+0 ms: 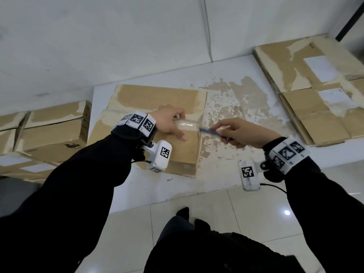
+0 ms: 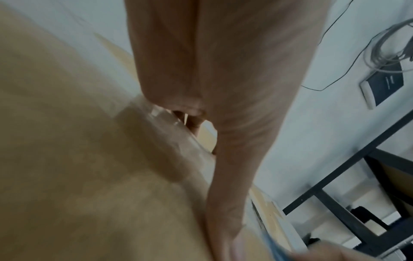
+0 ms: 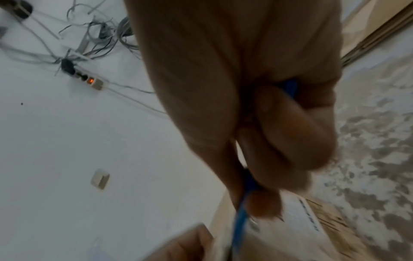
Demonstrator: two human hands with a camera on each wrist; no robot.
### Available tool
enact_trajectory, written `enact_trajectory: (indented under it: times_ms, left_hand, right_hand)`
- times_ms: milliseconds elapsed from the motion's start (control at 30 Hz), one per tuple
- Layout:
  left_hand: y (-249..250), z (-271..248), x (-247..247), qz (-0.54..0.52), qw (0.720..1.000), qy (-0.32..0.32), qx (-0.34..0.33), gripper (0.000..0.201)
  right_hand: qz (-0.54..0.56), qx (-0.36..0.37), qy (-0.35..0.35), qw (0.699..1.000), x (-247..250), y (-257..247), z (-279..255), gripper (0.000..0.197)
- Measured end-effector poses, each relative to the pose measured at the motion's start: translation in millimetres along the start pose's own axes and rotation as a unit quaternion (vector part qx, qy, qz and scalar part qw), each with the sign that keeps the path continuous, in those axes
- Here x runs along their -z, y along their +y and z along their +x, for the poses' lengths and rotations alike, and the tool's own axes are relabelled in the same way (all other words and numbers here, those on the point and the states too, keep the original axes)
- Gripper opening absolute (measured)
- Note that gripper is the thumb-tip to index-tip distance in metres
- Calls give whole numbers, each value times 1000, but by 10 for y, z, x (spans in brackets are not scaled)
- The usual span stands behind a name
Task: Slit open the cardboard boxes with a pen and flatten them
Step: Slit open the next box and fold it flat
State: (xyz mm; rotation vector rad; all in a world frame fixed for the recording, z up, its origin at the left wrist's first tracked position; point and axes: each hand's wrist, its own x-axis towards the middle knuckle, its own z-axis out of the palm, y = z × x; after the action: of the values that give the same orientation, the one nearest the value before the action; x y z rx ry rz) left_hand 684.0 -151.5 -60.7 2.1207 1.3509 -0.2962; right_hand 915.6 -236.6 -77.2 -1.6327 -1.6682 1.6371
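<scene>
A brown cardboard box (image 1: 149,103) lies on the white table (image 1: 226,174), with a strip of clear tape (image 1: 187,125) along its middle seam. My left hand (image 1: 169,123) rests on the box top, thumb and fingers spread on either side of the tape. In the left wrist view my left hand (image 2: 223,88) lies flat against the box (image 2: 89,159). My right hand (image 1: 240,133) grips a blue pen (image 1: 208,132), its tip at the taped seam on the box's right edge. The right wrist view shows my right hand (image 3: 245,88) curled round the pen (image 3: 242,211) above the box (image 3: 290,238).
Flattened cardboard sheets (image 1: 315,95) are stacked at the table's back right. Several taped boxes (image 1: 53,131) stand to the left, off the table. The tabletop has worn brown patches (image 1: 236,99). Cables and a power strip (image 3: 91,81) lie on the floor, and a black metal frame (image 2: 335,194) stands nearby.
</scene>
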Motion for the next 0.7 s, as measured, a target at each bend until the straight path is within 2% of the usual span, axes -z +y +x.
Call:
enact_trajectory:
  times_ms: [67,100,200,267,333,400,433,567,633,700]
  left_hand:
    - [9,-20,36,-17,1000,3,-7,45]
    - [16,-34,45,-11,1000,8,-6,46]
    - [74,-95,-44,100,992,82,4,59]
    - [122,-156,-138,120,985,128,4,63]
    - [111,-180,-181,44,993,98,39,50]
    - [67,-160,-180,-41,995,49,72,36]
    - [45,-133,-167,-73,993,46,79,32]
    - [37,-2,-147,-174,975,36,135,33]
    - [57,28,-125,-268,946,37,177,28]
    - [85,-4,-99,-409,889,46,202,24]
  right_hand:
    - [-33,-12,-76,997,25,-24,-69,24]
    - [-47,-9,-66,997,42,-17,-103,23]
    - [-99,16,65,993,135,45,-183,20]
    - [-109,40,134,984,180,76,-225,20]
    - [-109,69,159,979,165,81,-228,20]
    - [-130,87,157,975,97,82,-191,21]
    - [-139,91,154,974,56,88,-157,22]
    - [-164,83,165,969,-87,156,-25,23]
    - [-160,85,174,968,-129,176,-9,24]
    - [-169,92,182,964,-156,171,-14,24]
